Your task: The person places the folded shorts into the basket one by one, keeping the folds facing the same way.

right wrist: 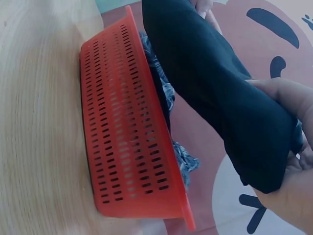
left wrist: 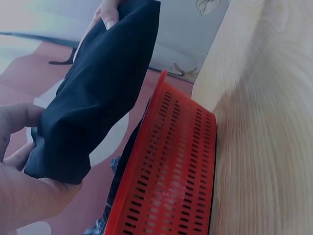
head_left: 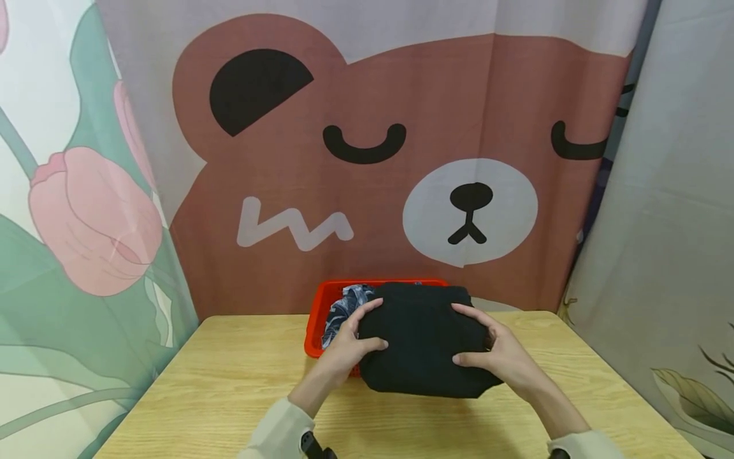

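Both hands hold up a folded black cloth (head_left: 421, 344), one at each side, in front of and above a red basket (head_left: 314, 331). On its left edge the left hand (head_left: 346, 344) grips it, thumb on the near face. At the right edge the right hand (head_left: 504, 350) grips it the same way. The left wrist view shows the black cloth (left wrist: 98, 93) as a thick folded bundle raised clear of the basket's rim. Inside the basket lies a blue-and-white patterned cloth (head_left: 346, 310); in the right wrist view more patterned cloth (right wrist: 185, 159) shows past the rim, beside something dark.
The basket stands on a light wood table (head_left: 241, 370), near its far edge. Behind hangs a curtain (head_left: 373, 191) printed with a bear face. A flower-print curtain (head_left: 92, 223) hangs at the left and a pale one (head_left: 659, 255) at the right.
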Available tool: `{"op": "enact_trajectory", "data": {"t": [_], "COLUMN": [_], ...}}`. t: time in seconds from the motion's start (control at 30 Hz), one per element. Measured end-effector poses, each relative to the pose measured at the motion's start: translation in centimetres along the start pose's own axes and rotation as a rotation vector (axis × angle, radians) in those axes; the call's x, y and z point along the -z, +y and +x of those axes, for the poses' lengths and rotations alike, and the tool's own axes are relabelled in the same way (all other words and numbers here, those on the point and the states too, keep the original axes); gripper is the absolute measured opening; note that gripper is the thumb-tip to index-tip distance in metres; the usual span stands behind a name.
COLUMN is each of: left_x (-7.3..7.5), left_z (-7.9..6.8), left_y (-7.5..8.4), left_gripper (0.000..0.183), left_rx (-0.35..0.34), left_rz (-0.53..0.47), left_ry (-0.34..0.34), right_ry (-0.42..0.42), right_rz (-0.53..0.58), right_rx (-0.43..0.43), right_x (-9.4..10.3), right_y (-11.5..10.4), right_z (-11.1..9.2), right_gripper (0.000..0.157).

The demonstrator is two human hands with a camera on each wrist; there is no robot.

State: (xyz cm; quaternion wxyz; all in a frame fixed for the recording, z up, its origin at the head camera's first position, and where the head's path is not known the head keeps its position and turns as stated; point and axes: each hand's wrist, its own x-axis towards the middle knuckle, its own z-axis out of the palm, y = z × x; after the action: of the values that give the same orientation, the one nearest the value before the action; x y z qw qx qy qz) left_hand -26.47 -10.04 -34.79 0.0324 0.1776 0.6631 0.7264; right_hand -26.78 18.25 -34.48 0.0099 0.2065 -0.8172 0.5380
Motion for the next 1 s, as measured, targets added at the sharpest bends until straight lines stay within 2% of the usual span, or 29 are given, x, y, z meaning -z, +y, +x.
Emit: {"op": "enact_trajectory", "data": {"t": [0.2, 0.4, 0.57, 0.77, 1.0], "left_x": [0.3, 1.5, 2.3, 3.1, 4.3], "left_z": [-0.3, 0.5, 1.0, 1.5, 3.0], "left_y": [1.5, 0.9, 0.7, 0.7, -0.5], "left_gripper": [0.068, 0.068, 0.067, 0.067, 0.068], "left_rx": [0.010, 0.003, 0.023, 0.034, 0.032], "left_rz": [0.029, 0.010, -0.007, 0.047, 0.021], "left_ry": [0.023, 0.017, 0.027, 0.049, 0.058], "right_ry": [-0.001, -0.009, -0.020, -0.017, -0.022], "right_rz": [0.061, 0.092, 0.125, 0.092, 0.075], "right_rx": [0.011, 0.021, 0.032, 0.018, 0.018], "right_x": [-0.8, -1.4, -1.9, -2.3, -2.4], "right_y": [0.3, 0.5, 0.8, 0.9, 1.2], "right_z": [1.3, 2.9, 4.1, 5.2, 6.4], "right_gripper": [0.075, 0.075, 0.075, 0.075, 0.073]}}
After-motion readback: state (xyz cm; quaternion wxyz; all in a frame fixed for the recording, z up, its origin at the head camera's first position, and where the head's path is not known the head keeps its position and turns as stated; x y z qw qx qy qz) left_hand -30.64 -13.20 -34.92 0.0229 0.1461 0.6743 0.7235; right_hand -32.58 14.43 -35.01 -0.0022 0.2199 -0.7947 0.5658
